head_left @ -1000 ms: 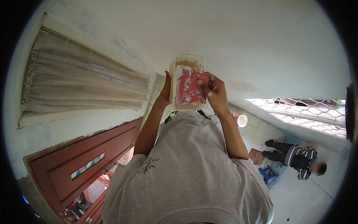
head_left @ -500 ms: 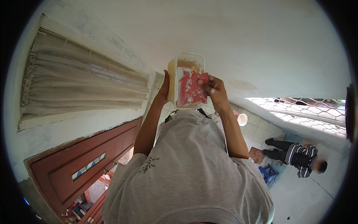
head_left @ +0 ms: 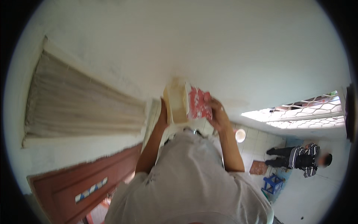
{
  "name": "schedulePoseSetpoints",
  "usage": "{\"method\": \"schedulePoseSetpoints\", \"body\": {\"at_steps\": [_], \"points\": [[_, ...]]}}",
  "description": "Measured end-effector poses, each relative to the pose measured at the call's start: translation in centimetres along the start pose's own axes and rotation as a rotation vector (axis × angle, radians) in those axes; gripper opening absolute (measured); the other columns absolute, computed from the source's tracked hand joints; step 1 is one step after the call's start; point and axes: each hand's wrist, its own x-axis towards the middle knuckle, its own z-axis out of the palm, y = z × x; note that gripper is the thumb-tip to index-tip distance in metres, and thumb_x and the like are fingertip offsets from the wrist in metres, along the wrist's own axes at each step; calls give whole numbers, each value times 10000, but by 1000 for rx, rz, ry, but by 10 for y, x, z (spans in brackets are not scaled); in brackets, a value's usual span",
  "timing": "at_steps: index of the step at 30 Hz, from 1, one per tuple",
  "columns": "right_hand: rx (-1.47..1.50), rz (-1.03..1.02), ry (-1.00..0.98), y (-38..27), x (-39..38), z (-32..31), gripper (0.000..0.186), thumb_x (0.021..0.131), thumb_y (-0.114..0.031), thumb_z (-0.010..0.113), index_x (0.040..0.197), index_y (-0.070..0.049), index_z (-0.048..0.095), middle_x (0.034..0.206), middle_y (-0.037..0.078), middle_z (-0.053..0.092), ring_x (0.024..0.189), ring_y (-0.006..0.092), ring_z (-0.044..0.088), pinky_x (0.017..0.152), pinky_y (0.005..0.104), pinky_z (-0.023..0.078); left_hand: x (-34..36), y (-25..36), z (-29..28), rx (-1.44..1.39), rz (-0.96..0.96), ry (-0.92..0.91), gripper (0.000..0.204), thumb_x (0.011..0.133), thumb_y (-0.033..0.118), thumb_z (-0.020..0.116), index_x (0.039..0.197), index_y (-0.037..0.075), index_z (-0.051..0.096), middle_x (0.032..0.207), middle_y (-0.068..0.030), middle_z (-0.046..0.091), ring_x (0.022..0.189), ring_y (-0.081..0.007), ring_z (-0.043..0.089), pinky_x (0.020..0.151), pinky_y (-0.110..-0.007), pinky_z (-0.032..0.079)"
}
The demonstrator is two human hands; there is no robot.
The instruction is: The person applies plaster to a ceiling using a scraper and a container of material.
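My left hand is wrapped round the left side of a yellowish, see-through plastic tub, in front of my chest. A flat red plastic putty spreader, smeared with white paste, is gripped by its right edge in my right hand. Its left edge, thick with white, meets the tub's right rim or lies just beside it; the blur hides which. White specks show on my right fingers. Most of the left fingers are behind the tub.
A pale wall rises close ahead. To the left are a curtained window and a red-brown door. At right, a white bucket stands on floor tiles, near a blue stool, a person in stripes and a grille window.
The red spreader has moved from over the tub's opening to its right side. Tub and hands sit lower in the picture, as the whole view has shifted.
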Motion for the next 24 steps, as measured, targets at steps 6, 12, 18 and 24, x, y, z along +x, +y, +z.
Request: {"method": "schedulePoseSetpoints", "body": {"at_steps": [6,12,18,24], "points": [[49,-248,73,-54,-18,35,386,1013,-91,577,1382,-8,502,1239,77,650,1132,150,642,967,355,562,9,-10,46,-31,256,-129,819,993,755,268,1578,186,333,1474,-40,516,1366,-242,489,1155,-426,398],[-203,-812,148,-146,-50,67,333,1031,-108,553,1355,-40,515,1206,39,620,1141,128,595,995,328,488,36,-16,103,-112,238,-94,888,956,810,284,1609,210,228,1591,-4,355,1455,-232,378,1188,-436,354],[-828,-1458,550,-241,-75,81,348,1072,-272,563,1218,39,618,911,24,638,865,82,539,800,237,448,37,-12,141,-177,182,-216,869,951,808,334,1595,231,255,1564,4,376,1428,-208,401,1164,-409,382],[-1392,-2118,881,-339,-78,125,253,991,-98,628,1214,14,665,1069,119,711,855,194,674,770,323,537,33,-36,143,-151,146,-293,858,954,803,336,1590,231,267,1544,0,400,1414,-213,421,1158,-409,390]]}}
